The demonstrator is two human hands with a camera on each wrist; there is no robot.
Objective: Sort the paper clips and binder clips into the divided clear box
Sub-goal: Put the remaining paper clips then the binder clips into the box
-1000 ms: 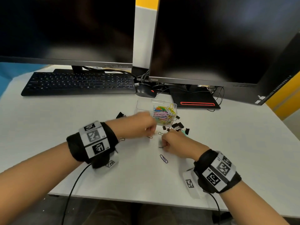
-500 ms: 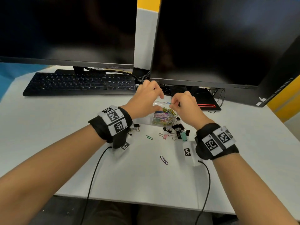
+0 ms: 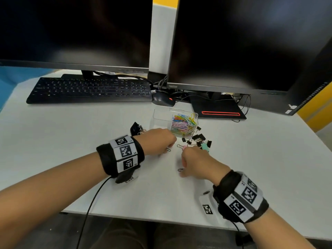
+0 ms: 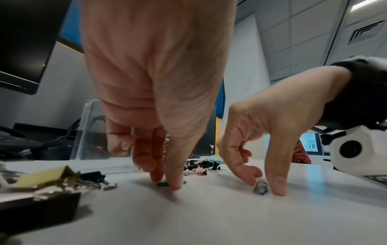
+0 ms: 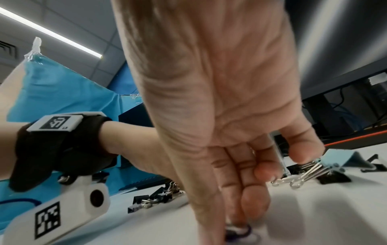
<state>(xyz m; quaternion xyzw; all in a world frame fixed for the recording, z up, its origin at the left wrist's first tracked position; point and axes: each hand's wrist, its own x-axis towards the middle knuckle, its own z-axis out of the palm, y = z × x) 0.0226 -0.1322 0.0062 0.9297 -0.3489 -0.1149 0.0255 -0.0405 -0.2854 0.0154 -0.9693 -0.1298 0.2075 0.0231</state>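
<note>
The divided clear box (image 3: 162,114) stands mid-table; its right compartment holds colourful paper clips (image 3: 182,124), and its left one looks empty. Binder clips (image 3: 200,141) lie to the box's right, and more black ones (image 3: 136,128) to its left. My left hand (image 3: 166,150) is down on the table, fingertips pinching a green paper clip (image 4: 162,184). My right hand (image 3: 181,172) pinches a purple paper clip (image 5: 238,232) between thumb and fingers (image 4: 276,185) against the table.
A keyboard (image 3: 89,88), a mouse (image 3: 162,101) and two dark monitors stand behind the box, with a monitor base (image 3: 215,110) at the back right. A yellow binder clip (image 4: 41,175) lies by my left wrist, and a blue one (image 5: 337,157) sits near my right little finger.
Half a second ago both hands were raised over the box. Both have since come back down to the table, each onto a loose paper clip.
</note>
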